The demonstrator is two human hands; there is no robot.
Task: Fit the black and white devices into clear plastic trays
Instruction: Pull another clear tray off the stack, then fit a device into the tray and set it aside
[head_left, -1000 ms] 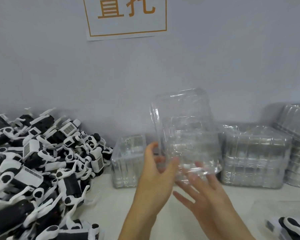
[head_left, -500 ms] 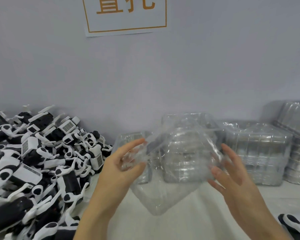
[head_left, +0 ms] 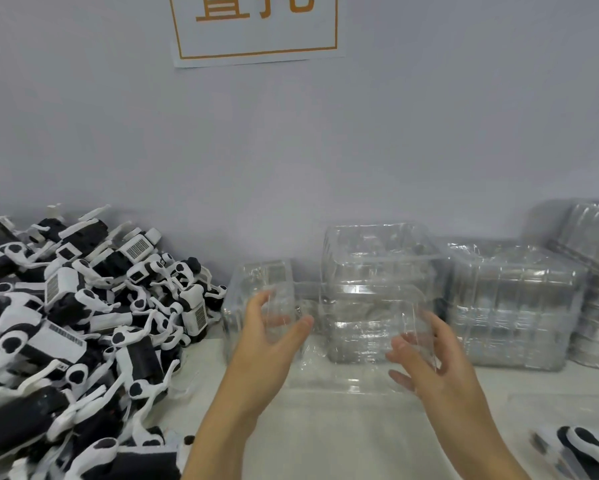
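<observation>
Gripping a clear plastic tray (head_left: 353,327) by its 2 ends, the left hand (head_left: 270,344) and right hand (head_left: 429,355) hold it just above the table (head_left: 343,441), between the device pile (head_left: 76,323) and tray stacks (head_left: 512,303).

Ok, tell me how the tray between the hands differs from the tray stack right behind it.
The held clear tray is a single piece gripped by the left hand and right hand; the tray stack is many nested trays standing untouched by the wall. The held one sits nearer and lower; the stack rises taller. Both are clear plastic.
</observation>
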